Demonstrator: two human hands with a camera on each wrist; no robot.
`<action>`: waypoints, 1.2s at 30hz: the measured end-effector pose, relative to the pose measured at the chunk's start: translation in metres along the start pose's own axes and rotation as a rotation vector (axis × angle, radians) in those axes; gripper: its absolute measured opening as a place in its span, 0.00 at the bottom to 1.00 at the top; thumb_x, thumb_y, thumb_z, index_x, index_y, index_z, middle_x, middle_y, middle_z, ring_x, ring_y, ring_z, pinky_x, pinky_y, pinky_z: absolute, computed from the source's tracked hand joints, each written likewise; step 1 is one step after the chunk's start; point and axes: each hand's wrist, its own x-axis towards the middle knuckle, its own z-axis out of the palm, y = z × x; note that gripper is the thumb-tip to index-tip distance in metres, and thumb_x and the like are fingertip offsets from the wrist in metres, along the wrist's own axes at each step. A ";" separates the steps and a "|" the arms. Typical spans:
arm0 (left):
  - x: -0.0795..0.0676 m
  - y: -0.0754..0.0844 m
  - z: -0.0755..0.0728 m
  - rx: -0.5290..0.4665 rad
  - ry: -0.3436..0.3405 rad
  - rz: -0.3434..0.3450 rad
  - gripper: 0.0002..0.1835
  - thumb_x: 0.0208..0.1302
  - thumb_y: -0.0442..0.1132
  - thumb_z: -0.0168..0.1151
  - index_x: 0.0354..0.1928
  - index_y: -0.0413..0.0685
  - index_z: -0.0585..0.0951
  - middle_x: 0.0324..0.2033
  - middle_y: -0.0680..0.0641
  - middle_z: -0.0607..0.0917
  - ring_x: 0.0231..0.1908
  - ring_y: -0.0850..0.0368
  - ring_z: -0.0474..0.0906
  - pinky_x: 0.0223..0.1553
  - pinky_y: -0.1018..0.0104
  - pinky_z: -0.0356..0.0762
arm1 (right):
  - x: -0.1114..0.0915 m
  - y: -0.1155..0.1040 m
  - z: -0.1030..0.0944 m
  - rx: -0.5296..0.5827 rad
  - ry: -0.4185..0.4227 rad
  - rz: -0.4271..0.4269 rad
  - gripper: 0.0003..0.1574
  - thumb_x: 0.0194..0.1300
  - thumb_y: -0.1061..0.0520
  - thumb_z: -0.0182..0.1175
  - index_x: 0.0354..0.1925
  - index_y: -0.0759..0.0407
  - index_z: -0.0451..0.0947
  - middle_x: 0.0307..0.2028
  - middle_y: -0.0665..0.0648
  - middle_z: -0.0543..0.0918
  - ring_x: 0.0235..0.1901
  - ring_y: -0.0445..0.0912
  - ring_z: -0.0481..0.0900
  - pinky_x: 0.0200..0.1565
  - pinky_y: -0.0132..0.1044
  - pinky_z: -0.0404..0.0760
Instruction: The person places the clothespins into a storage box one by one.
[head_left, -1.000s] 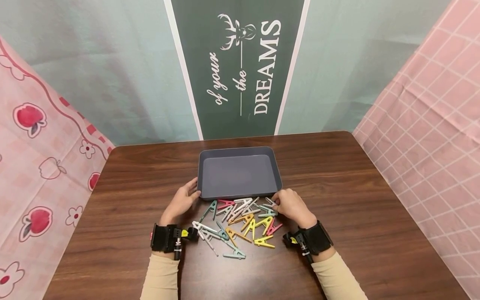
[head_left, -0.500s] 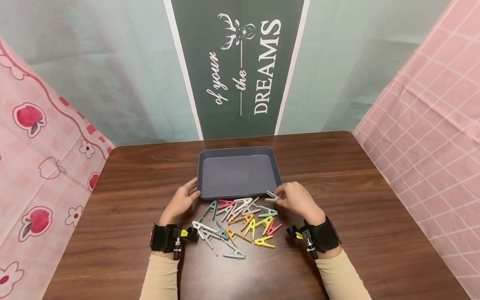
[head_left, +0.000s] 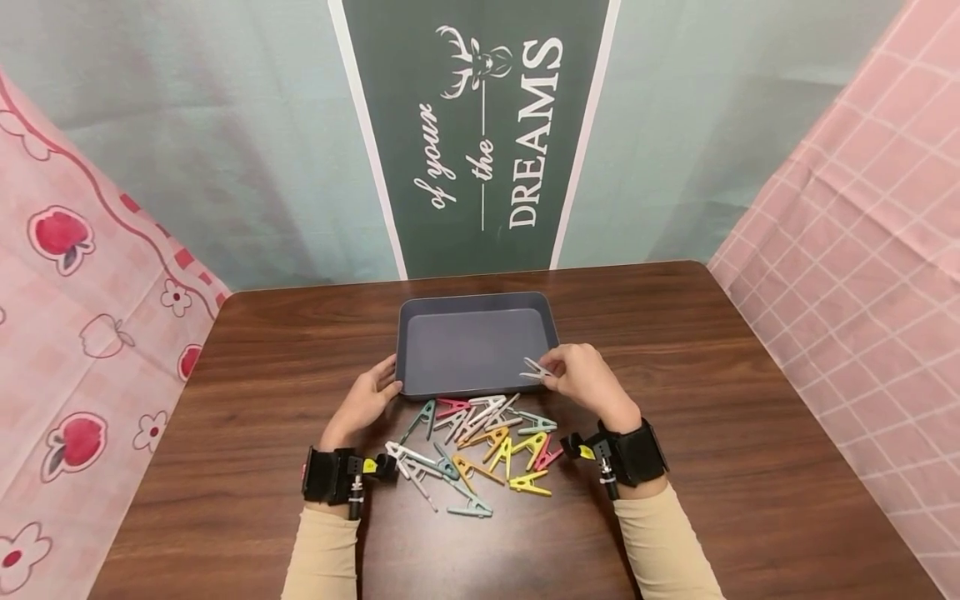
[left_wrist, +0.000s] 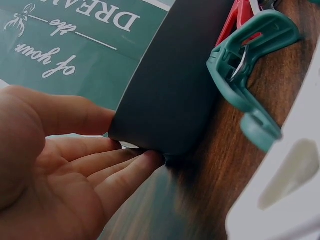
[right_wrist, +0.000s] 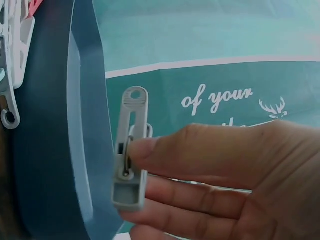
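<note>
My right hand (head_left: 588, 379) pinches a pale grey clothespin (right_wrist: 131, 155) between thumb and fingers, over the front right part of the dark grey tray (head_left: 472, 350). In the right wrist view the thumb lies against the clothespin's metal spring, fingers behind it. My left hand (head_left: 363, 406) holds the tray's front left corner; in the left wrist view its thumb meets the rim and the fingertips reach the lower edge. In front of the tray lies a loose pile of clothespins in several colours, among them a dark green clothespin (left_wrist: 250, 60) and an orange clothespin (head_left: 474, 472).
The brown wooden table (head_left: 720, 467) extends to both sides. A teal curtain (head_left: 285, 167) with a dark green printed band hangs behind it, and pink cloths (head_left: 847, 250) flank it. Each wrist wears a black strap with a camera.
The right hand has lifted the grey clothespin from the pile's right side and brought it forward and left, over the tray. The left hand stays at the tray's corner.
</note>
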 end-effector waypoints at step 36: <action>-0.002 0.003 -0.001 -0.001 -0.005 -0.008 0.32 0.73 0.31 0.46 0.74 0.32 0.49 0.70 0.27 0.59 0.70 0.36 0.60 0.69 0.45 0.65 | 0.036 0.011 0.012 -0.272 -0.104 -0.098 0.05 0.54 0.65 0.66 0.25 0.57 0.85 0.20 0.51 0.80 0.22 0.41 0.69 0.25 0.30 0.66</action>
